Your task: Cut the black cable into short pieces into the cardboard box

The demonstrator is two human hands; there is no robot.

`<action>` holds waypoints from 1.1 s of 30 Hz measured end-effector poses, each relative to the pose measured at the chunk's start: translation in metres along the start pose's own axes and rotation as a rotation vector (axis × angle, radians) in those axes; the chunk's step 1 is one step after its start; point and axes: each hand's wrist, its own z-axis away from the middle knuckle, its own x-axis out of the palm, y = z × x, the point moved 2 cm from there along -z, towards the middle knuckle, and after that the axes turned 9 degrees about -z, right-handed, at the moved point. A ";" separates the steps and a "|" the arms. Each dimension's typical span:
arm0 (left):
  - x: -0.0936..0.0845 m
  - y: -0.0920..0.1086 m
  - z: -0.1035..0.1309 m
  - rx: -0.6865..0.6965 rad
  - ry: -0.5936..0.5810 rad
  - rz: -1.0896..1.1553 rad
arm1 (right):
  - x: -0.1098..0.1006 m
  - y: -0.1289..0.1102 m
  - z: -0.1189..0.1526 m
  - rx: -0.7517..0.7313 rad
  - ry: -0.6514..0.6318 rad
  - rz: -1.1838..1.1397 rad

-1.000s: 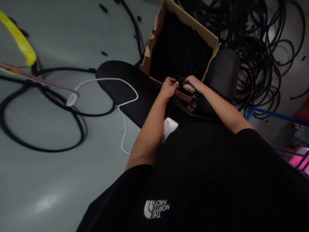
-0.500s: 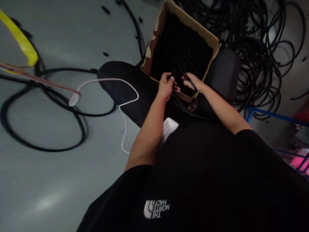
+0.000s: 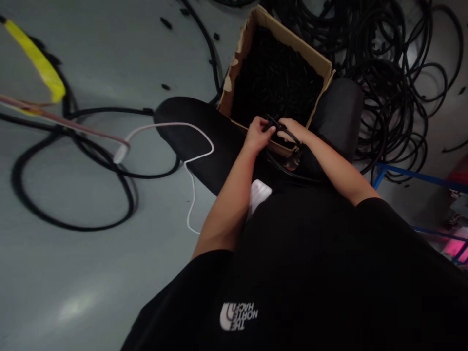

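Note:
Between my knees stands a cardboard box [image 3: 294,36] filled with small black pieces. Over its near edge, my left hand [image 3: 259,135] is closed on a black hose [image 3: 280,167], with thumb and fingers pinched near its end. My right hand [image 3: 292,131] is closed beside it, gripping a dark tool with black loop handles [image 3: 292,137] that looks like scissors. The tool's tip reaches across to the fingers of my left hand. What lies between the fingertips is too dark and small to make out.
Tangled black hoses [image 3: 387,87] cover the floor at the right, beside a blue metal frame [image 3: 420,174]. Looped hose [image 3: 73,227], a yellow strip [image 3: 38,61] and a white cable [image 3: 193,190] are at the left. A white device [image 3: 260,191] rests at my lap.
My left hand has turned and moved slightly down and right, closer to my right hand. The tool now lies across the left fingertips. The whole view has shifted a little.

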 end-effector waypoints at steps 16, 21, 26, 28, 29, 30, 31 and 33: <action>0.000 -0.001 -0.005 -0.212 0.053 -0.089 | -0.005 -0.003 0.004 0.078 0.080 0.033; 0.002 -0.005 -0.008 -0.196 0.024 -0.072 | 0.002 0.001 0.000 0.130 0.062 -0.074; 0.002 -0.008 -0.010 -0.189 0.017 0.022 | 0.008 0.012 -0.012 0.176 0.101 -0.201; 0.000 -0.009 -0.012 -0.179 0.033 0.079 | 0.007 0.012 -0.014 0.125 0.133 -0.261; -0.001 -0.008 -0.013 -0.173 0.043 0.102 | 0.006 0.012 -0.013 0.106 0.137 -0.286; -0.003 -0.007 -0.014 -0.168 0.054 0.123 | 0.005 0.011 -0.012 0.093 0.131 -0.309; -0.005 -0.004 -0.014 -0.164 0.067 0.147 | 0.004 0.009 -0.010 0.088 0.115 -0.330; -0.009 0.004 -0.014 -0.169 0.096 0.200 | 0.004 0.005 -0.001 0.104 0.063 -0.378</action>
